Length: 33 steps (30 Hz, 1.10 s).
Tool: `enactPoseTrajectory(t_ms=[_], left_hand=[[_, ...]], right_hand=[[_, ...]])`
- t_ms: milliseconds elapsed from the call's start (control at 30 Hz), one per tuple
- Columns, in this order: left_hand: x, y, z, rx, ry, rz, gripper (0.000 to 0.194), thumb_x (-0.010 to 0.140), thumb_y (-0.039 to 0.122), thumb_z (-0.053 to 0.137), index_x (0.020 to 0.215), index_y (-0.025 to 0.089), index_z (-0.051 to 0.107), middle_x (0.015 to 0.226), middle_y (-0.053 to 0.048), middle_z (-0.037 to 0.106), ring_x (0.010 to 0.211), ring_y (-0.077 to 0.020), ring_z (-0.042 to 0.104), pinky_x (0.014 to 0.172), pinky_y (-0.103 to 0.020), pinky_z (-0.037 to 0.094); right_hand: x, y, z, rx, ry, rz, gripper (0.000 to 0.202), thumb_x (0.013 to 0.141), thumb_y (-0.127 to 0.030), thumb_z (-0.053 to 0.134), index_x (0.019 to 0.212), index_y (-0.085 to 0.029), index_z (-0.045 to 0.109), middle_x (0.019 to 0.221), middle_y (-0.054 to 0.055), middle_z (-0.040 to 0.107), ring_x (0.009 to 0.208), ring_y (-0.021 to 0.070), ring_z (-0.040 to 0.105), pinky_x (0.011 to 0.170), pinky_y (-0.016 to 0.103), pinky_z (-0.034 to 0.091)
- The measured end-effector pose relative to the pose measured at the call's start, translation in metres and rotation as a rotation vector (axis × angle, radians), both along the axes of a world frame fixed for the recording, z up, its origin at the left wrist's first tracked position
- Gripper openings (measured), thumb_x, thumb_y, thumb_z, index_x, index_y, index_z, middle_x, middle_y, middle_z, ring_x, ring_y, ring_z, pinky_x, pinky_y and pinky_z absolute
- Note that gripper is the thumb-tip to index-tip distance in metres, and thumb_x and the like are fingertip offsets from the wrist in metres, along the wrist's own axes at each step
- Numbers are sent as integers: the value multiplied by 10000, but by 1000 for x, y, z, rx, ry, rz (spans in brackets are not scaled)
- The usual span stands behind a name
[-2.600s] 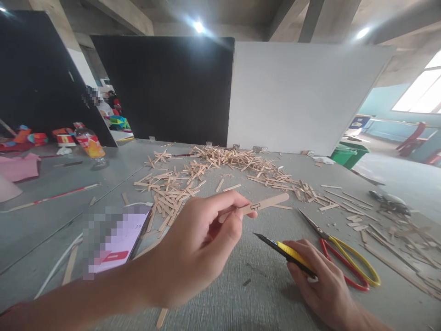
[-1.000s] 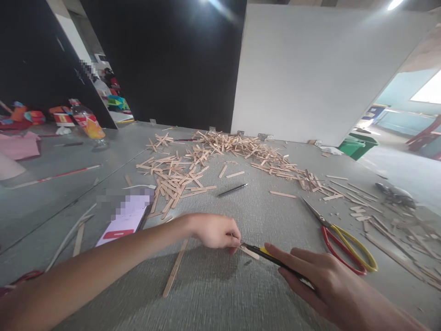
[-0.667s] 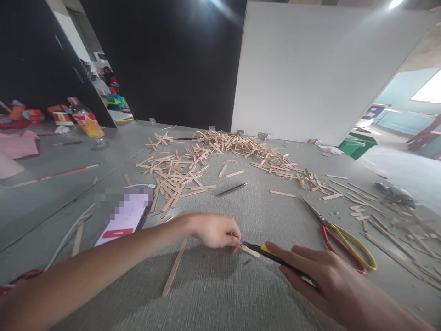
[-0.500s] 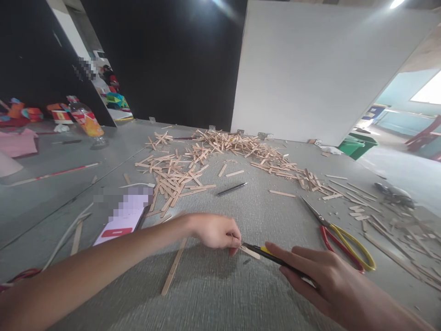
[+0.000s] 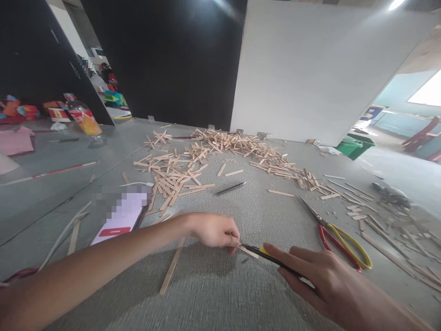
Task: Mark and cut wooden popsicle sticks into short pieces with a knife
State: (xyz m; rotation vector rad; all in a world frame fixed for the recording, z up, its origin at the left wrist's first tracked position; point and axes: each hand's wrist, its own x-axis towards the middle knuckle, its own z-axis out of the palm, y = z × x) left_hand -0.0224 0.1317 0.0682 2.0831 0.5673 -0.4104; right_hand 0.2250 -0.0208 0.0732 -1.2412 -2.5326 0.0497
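Pinched in the fingers of my left hand (image 5: pixel 215 230) is a small wooden craft stick (image 5: pixel 253 254), its free end pointing right. My right hand (image 5: pixel 310 273) grips a black and yellow utility knife (image 5: pixel 272 258), index finger laid along its top. The knife's front end lies over the stick, close to my left fingertips; the blade itself is too small to make out. Left of these, under my left forearm, another craft stick (image 5: pixel 171 271) lies on the grey table (image 5: pixel 213 303). A dark pen (image 5: pixel 230 188) rests beyond my left hand.
Scissors (image 5: pixel 324 225) with red and yellow handles lie right of my right hand. Craft sticks (image 5: pixel 175 172) are heaped ahead, with cut strips (image 5: pixel 396 239) at right. A phone (image 5: pixel 122 214), cable and bottle (image 5: pixel 84 119) stand left. Black and white panels (image 5: pixel 289 69) rise behind.
The whole view has shifted very slightly. Both hands keep nearly the same pose, with the knife still at the stick; it seems tilted a little more over it.
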Motion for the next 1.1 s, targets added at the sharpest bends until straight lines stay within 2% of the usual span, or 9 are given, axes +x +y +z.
enactPoseTrajectory(t_ms=[267, 533, 767, 933, 1100], left_hand=[[1, 0, 0, 1, 3, 10, 275, 994, 281, 510, 813, 188, 695, 619, 45, 496, 561, -117, 440, 520, -240, 306], [1, -1, 2, -13, 5, 16, 278, 989, 272, 506, 807, 185, 698, 616, 47, 490, 552, -115, 428, 519, -241, 305], [1, -1, 1, -21, 10, 30, 296, 995, 312, 503, 823, 183, 706, 615, 43, 487, 544, -119, 416, 516, -245, 304], [0, 1, -2, -17, 8, 22, 276, 986, 309, 521, 806, 189, 691, 611, 46, 487, 547, -115, 425, 523, -239, 304], [-1, 2, -4, -16, 10, 21, 277, 992, 332, 514, 846, 195, 705, 619, 45, 487, 535, -116, 414, 509, -240, 296]], right_hand=[[5, -3, -6, -22, -85, 7, 421, 1116, -240, 366, 1502, -210, 531, 768, -4, 697, 572, 122, 700, 511, 245, 471], [3, -2, -2, 5, -86, 11, 416, 1111, -234, 355, 1472, -215, 561, 753, -2, 707, 547, 121, 696, 491, 244, 468], [4, -2, -6, -25, -93, 16, 411, 1119, -245, 355, 1483, -215, 544, 762, -5, 689, 590, 127, 712, 535, 244, 486], [4, -1, -6, -8, -79, 14, 422, 1122, -233, 342, 1503, -195, 519, 750, -9, 677, 581, 118, 706, 517, 235, 469], [3, 0, -4, 12, -61, 8, 421, 1114, -231, 355, 1482, -186, 555, 718, -8, 677, 553, 121, 692, 513, 238, 479]])
